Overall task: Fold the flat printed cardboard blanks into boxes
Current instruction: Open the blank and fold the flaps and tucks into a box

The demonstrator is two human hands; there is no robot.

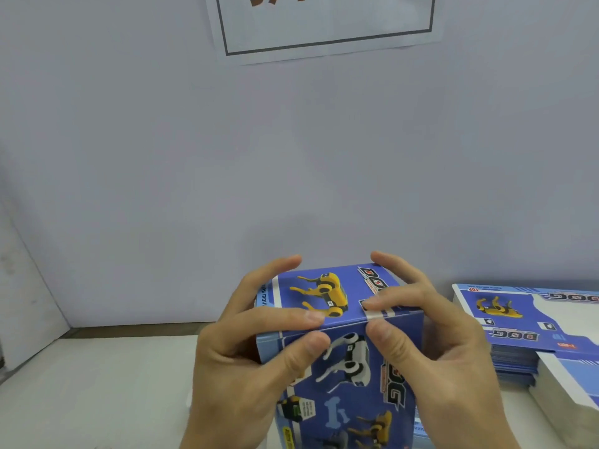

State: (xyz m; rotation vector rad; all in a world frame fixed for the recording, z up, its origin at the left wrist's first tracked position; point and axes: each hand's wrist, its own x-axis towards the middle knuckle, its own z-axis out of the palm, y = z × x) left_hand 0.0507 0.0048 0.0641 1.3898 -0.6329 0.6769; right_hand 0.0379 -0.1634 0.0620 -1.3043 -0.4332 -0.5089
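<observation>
Holding the blue printed box [343, 338] upright between both hands over the white table [97, 384], near the bottom centre of view. Box is already formed: top face shows a yellow robot dog and a DOG logo, near face shows a white robot dog, a bone graphic and another DOG logo running sideways. My left hand [252, 345] wraps the left side, fingers spread and curved over the top face, index fingertip lying across the front top edge, thumb pressed on the near face just below that edge. My right hand [431, 328] mirrors it on the right side: fingers fanned over the top, one fingertip down on the striped strip at the top edge, thumb pressed on the near face right under it. So both hands pinch the front top edge between thumb and finger. Can't tell if the bottom of the box touches the table; it's cut off by the frame. Stack of flat blanks [518, 322] sits on the table just to the right of my right hand, same blue print, printed side up. A second stack [564, 384], white-edged, sits in front of it at the right border. Grey-blue wall [291, 157] behind, with a black-framed paper sign [324, 34] taped at the top, lettering cropped.
</observation>
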